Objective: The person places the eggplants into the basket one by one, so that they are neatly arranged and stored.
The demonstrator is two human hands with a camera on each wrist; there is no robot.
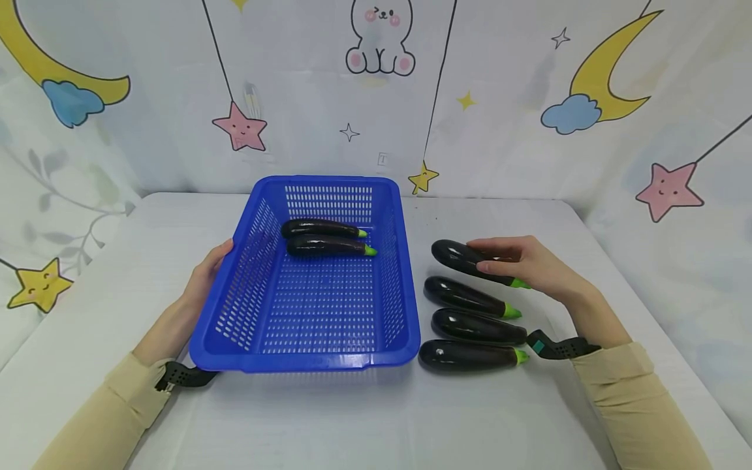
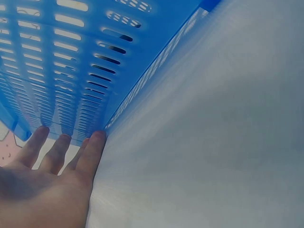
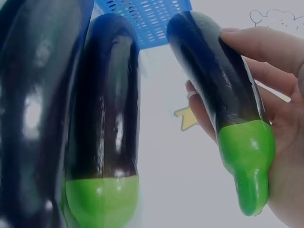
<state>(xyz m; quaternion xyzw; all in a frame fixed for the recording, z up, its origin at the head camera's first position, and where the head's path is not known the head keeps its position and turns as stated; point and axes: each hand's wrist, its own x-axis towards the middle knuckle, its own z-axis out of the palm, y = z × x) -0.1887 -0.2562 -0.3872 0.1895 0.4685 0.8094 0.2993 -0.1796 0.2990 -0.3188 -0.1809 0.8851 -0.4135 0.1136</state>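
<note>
A dark purple eggplant (image 1: pixel 458 256) with a green cap is gripped by my right hand (image 1: pixel 523 261), thumb on one side and fingers on the other, as the right wrist view also shows for the same eggplant (image 3: pixel 213 71). Below it lie three more eggplants, the nearest to it being an eggplant (image 1: pixel 467 297) with a green stem. My left hand (image 1: pixel 205 274) touches the outer left side of a blue perforated basket (image 1: pixel 408 287). In the left wrist view its fingers (image 2: pixel 90 159) lie straight against the basket wall. Two eggplants (image 1: pixel 323 246) lie inside the basket toward its far end.
The white table (image 1: pixel 329 424) carries the basket in the middle and the loose eggplants on the right. Behind and at both sides hangs a white cloth (image 1: pixel 482 143) printed with moons and stars. A black strap (image 1: pixel 558 346) circles the right wrist.
</note>
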